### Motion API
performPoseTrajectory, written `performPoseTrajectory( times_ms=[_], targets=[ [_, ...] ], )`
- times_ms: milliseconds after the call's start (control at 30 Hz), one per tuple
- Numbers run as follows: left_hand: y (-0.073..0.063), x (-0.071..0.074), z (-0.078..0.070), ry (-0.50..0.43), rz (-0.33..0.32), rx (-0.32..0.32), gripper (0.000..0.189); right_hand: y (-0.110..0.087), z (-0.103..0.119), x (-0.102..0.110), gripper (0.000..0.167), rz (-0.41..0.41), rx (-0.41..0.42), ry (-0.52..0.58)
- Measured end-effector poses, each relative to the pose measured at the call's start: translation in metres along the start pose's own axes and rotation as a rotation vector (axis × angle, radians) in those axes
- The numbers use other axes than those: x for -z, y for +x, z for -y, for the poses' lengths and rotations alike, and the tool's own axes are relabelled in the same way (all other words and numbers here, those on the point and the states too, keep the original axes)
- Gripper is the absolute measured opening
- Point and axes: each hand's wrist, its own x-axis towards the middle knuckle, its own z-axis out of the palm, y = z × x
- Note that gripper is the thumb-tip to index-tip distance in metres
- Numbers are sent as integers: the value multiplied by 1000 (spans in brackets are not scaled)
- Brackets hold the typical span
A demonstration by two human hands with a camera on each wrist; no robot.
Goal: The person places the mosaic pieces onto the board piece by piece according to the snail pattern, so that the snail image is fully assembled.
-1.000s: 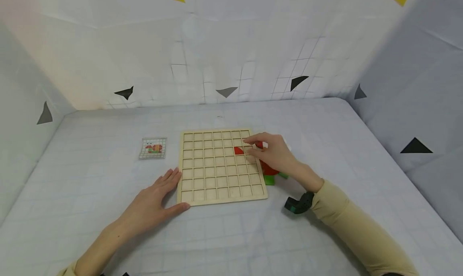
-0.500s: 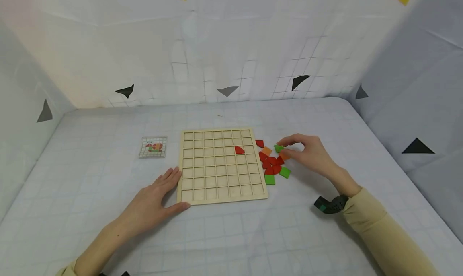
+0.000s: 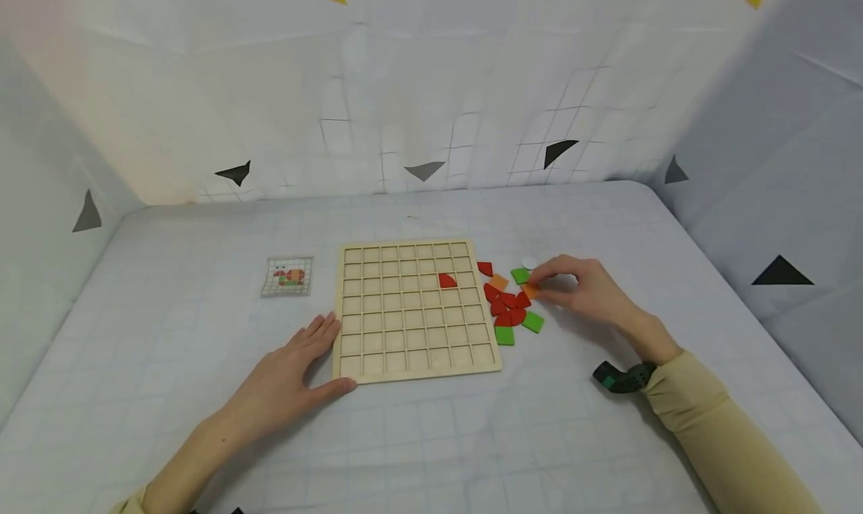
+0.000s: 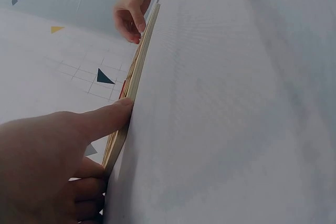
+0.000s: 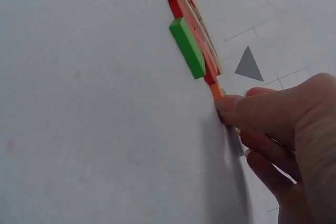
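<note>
A wooden grid board lies flat on the table, with one red quarter-round tile in a cell right of its middle. My left hand rests at the board's left edge, fingers straight and thumb by the near-left corner; the left wrist view shows the thumb against the board's side. Beyond the board's right side, my right hand pinches an orange square tile between thumb and finger. That orange tile shows partly under the thumb in the right wrist view, amid the pile.
Several red quarter-round tiles lie beside the board's right edge, with green tiles, another orange tile and a white round piece. A small pattern card lies left of the board. White walls stand around the table.
My right hand has left the red tile in the board and moved right to the loose tiles. It has shifted from near a green tile onto an orange one. The left hand stays put.
</note>
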Motion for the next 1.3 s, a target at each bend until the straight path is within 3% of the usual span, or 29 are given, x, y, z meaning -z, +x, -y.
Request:
performPoseTrajectory(
  times_ms=[400, 600, 1300],
  targets=[
    [-1, 0, 0, 1, -4, 12, 92, 1, -12, -10, 33, -84, -36, -28],
    [-1, 1, 0, -1, -5, 10, 93, 1, -15, -12, 33, -110, -10, -47],
    [-1, 1, -3, 8, -9, 8, 92, -2, -14, -14, 30, -137, -12, 13]
  ],
)
